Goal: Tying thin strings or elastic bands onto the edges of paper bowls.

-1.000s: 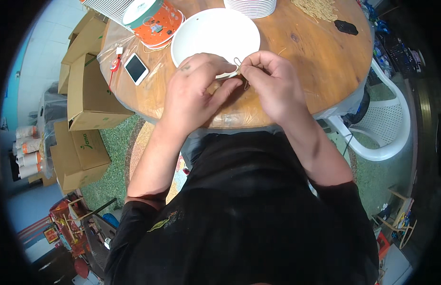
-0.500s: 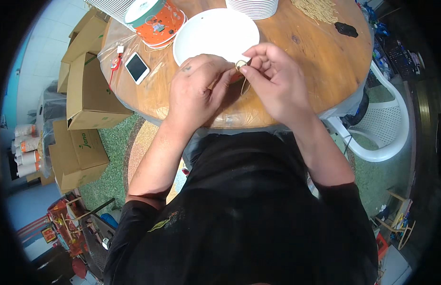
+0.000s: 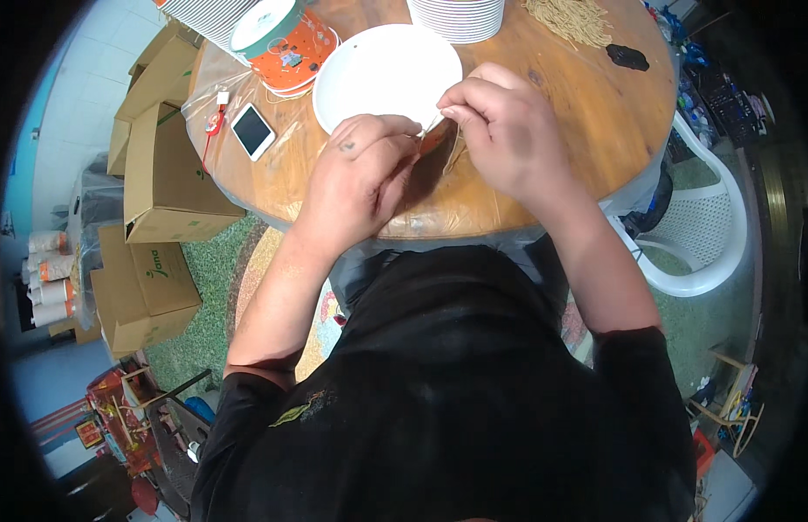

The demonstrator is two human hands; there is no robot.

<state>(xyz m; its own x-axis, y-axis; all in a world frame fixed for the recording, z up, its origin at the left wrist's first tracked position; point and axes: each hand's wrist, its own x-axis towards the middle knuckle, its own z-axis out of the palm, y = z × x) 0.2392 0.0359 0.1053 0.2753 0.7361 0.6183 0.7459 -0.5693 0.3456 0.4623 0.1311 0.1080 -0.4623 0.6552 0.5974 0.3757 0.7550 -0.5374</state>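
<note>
The round wooden counter (image 3: 543, 130) carries the work; cardboard boxes (image 3: 160, 174) stand on the floor to its left and a white plastic chair (image 3: 708, 235) to its right. At the far edge sit a stack of plates (image 3: 460, 16), an orange tub (image 3: 287, 39) and a heap of pale strands (image 3: 571, 17). A white plate (image 3: 378, 70) lies just beyond the hands, apparently bare. A phone (image 3: 252, 130) rests on the left.

Left hand (image 3: 365, 174): fingers curled closed around a small bundle (image 3: 439, 143), mostly hidden. Right hand (image 3: 508, 130): thumb and forefinger pinched shut on a thin strip at the bundle's top. The bundle is held over the near part of the counter, beside the plate's rim.

Judged progress: tying or wrapping appears under way; no finished piece shows on the plate.
</note>
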